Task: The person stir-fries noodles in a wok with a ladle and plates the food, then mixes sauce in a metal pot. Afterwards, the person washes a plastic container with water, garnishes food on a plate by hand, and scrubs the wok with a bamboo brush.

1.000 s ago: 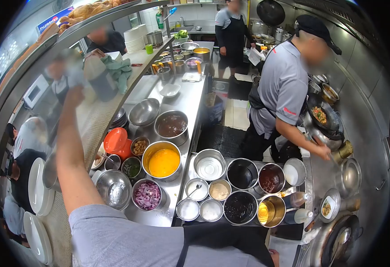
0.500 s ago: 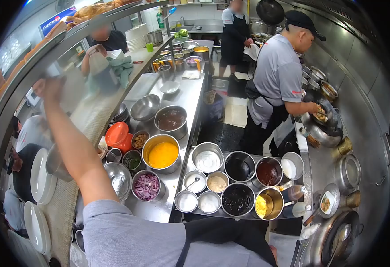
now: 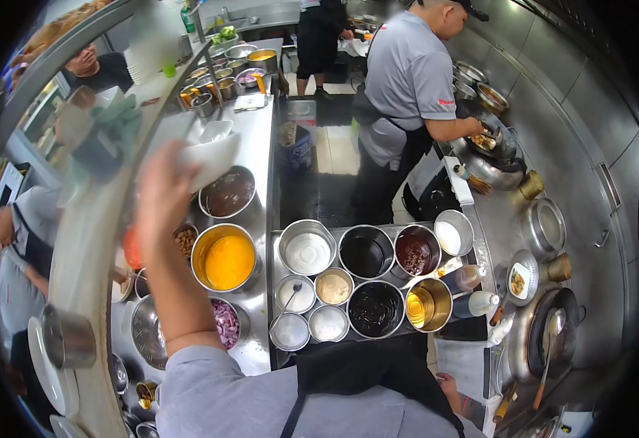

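Observation:
My left hand (image 3: 164, 179), blurred by motion, is closed on a white bowl (image 3: 213, 159) above the steel counter. Just behind it another white bowl (image 3: 216, 131) sits on the counter. Below the held bowl stands a steel pot of brown liquid (image 3: 228, 191), and nearer me a pot of yellow liquid (image 3: 226, 261). Under my forearm, a pot of chopped red onion (image 3: 226, 323) is partly covered. My right hand (image 3: 448, 387) hangs low beside my black apron, next to the side counter; only part of it shows, and its fingers are too hidden to judge.
Several steel pots of sauces and powders crowd the side counter, including a dark sauce pot (image 3: 375, 309). A raised shelf (image 3: 89, 241) with plates (image 3: 42, 365) runs along the left. A co-worker (image 3: 407, 80) stirs a wok (image 3: 491, 139) at the right.
My left hand has come down from the shelf on the left to above the counter, with a white bowl in it. My view has shifted right. More of my right hand shows.

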Motion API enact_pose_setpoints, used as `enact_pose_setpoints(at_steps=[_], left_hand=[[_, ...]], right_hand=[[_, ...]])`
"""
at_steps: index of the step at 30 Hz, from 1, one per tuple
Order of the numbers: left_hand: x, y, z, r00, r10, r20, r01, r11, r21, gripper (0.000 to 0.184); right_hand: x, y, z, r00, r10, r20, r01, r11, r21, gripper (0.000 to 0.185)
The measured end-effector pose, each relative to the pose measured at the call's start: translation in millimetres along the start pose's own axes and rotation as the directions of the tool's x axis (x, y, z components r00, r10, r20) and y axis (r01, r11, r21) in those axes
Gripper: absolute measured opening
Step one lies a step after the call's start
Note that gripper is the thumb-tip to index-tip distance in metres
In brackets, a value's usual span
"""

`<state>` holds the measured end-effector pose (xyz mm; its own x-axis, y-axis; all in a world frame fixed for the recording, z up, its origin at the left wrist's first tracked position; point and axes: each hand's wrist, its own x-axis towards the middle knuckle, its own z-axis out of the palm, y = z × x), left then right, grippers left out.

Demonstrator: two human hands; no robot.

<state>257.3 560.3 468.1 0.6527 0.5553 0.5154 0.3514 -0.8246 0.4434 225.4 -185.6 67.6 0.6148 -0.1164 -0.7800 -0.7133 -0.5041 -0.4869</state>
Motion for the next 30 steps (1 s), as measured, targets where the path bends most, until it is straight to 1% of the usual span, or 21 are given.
enact_pose_setpoints(at_steps=[1, 2, 3, 4, 6, 7, 10, 12, 13, 14, 15, 18, 19, 20, 21, 23, 24, 26, 28, 29, 30], left_hand=[[20, 1, 30, 0.990, -0.006, 0.142, 0.017, 0.997, -0.078, 0.032], [36, -8, 73, 0.987, -0.037, 0.155, 0.065, 0.982, -0.178, 0.030], [54, -25, 117, 0.989, 0.025, 0.146, 0.011, 0.971, -0.240, 0.030], [71, -40, 160, 0.978, -0.004, 0.211, 0.066, 0.956, -0.285, 0.030], [100, -63, 237, 0.993, 0.045, 0.110, -0.032, 0.993, -0.118, 0.028], [111, -75, 271, 0.996, -0.004, 0.089, 0.014, 0.995, -0.103, 0.023], [143, -150, 384, 0.996, 0.026, 0.083, -0.028, 0.999, 0.024, 0.013], [151, -187, 420, 0.984, -0.087, 0.156, 0.058, 0.982, 0.181, 0.019], [154, -221, 446, 0.973, -0.123, 0.197, 0.082, 0.975, 0.205, 0.022], [147, -203, 428, 0.930, -0.221, 0.293, 0.117, 0.935, 0.334, 0.022], [144, -189, 417, 0.892, -0.315, 0.324, 0.202, 0.919, 0.339, 0.021], [151, -200, 424, 0.859, -0.259, 0.442, 0.045, 0.898, 0.438, 0.021], [158, -225, 439, 0.819, -0.280, 0.501, 0.029, 0.892, 0.451, 0.022], [168, -251, 454, 0.777, -0.300, 0.554, 0.013, 0.886, 0.463, 0.023], [173, -273, 466, 0.689, -0.499, 0.526, 0.449, 0.863, 0.231, 0.025], [196, -310, 492, 0.541, -0.614, 0.574, 0.768, 0.639, -0.040, 0.028], [213, -327, 505, 0.484, -0.581, 0.655, 0.494, 0.799, 0.344, 0.029], [209, -296, 488, 0.510, -0.619, 0.597, 0.237, 0.768, 0.594, 0.033], [203, -241, 474, 0.597, -0.604, 0.528, 0.144, 0.728, 0.670, 0.037], [194, -193, 458, 0.660, -0.526, 0.536, 0.112, 0.775, 0.622, 0.039], [166, -107, 398, 0.767, -0.353, 0.535, 0.071, 0.877, 0.476, 0.037]], right_hand=[[-4, 2, 5, 1.000, 0.016, -0.016, -0.016, 1.000, 0.021, 0.046], [-9, 3, 10, 0.999, 0.025, -0.029, -0.025, 0.999, 0.030, 0.046], [-17, 4, 16, 0.999, 0.032, -0.028, -0.032, 0.999, 0.016, 0.045], [-23, 3, 22, 0.999, 0.039, -0.028, -0.039, 0.999, 0.005, 0.044], [-31, 3, 32, 0.996, 0.070, -0.050, -0.071, 0.997, -0.023, 0.043], [-40, 9, 37, 0.993, 0.098, -0.060, -0.101, 0.993, -0.054, 0.042], [-55, 44, 42, 0.980, 0.174, -0.097, -0.161, 0.979, 0.128, 0.040], [-81, 51, 41, 0.965, 0.241, -0.101, -0.210, 0.945, 0.250, 0.038], [-92, 60, 45, 0.955, 0.259, -0.143, -0.225, 0.950, 0.216, 0.039], [-103, 72, 48, 0.944, 0.277, -0.182, -0.246, 0.953, 0.175, 0.040], [-112, 83, 47, 0.936, 0.321, -0.144, -0.287, 0.934, 0.214, 0.042], [-147, 87, 56, 0.902, 0.420, -0.101, -0.397, 0.898, 0.190, 0.044], [-149, 96, 56, 0.893, 0.440, -0.088, -0.430, 0.895, 0.116, 0.045], [-154, 99, 56, 0.889, 0.448, -0.089, -0.435, 0.890, 0.138, 0.045], [-156, 99, 55, 0.885, 0.458, -0.089, -0.445, 0.886, 0.132, 0.046], [-155, 98, 52, 0.886, 0.451, -0.107, -0.439, 0.891, 0.120, 0.048], [-151, 99, 49, 0.889, 0.440, -0.125, -0.428, 0.897, 0.109, 0.049], [-144, 102, 43, 0.909, 0.371, -0.189, -0.350, 0.927, 0.135, 0.051], [-143, 95, 32, 0.920, 0.355, -0.167, -0.335, 0.932, 0.135, 0.052], [-139, 106, 29, 0.919, 0.347, -0.186, -0.317, 0.932, 0.175, 0.052], [-139, 117, 25, 0.918, 0.341, -0.205, -0.297, 0.930, 0.215, 0.053]])
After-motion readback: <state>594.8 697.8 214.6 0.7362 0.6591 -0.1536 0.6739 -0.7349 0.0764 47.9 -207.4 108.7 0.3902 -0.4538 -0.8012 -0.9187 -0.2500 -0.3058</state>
